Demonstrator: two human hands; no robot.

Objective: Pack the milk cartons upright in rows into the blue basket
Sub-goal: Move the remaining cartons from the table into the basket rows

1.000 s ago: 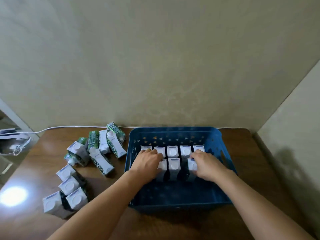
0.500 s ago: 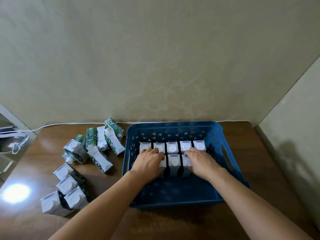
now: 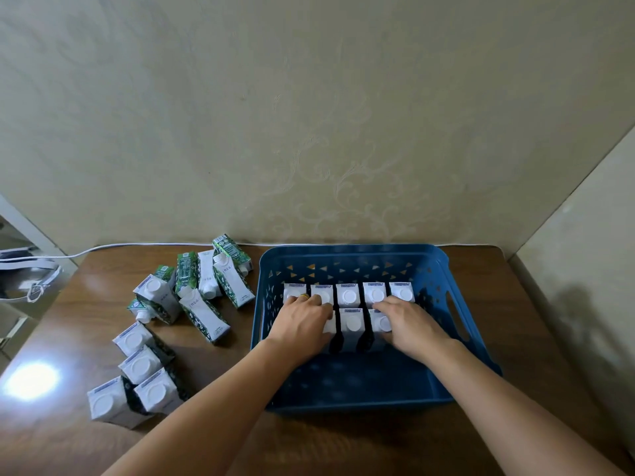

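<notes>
The blue basket stands on the brown table, right of centre. Along its far wall stands a row of several upright white-capped milk cartons. In front of them is a second row of three cartons. My left hand lies over the left carton of that row and grips it, its fingertips reaching the back row. My right hand holds the right carton from above, thumb on its near side. The near half of the basket holds nothing.
Several loose cartons lie in a heap left of the basket, and several more stand in a group near the table's front left. A white cable runs along the back edge. Walls close in behind and at the right.
Both hands stayed on the second row. My right hand slid left with its carton, closing the gap to the middle one. The view tilted slightly.
</notes>
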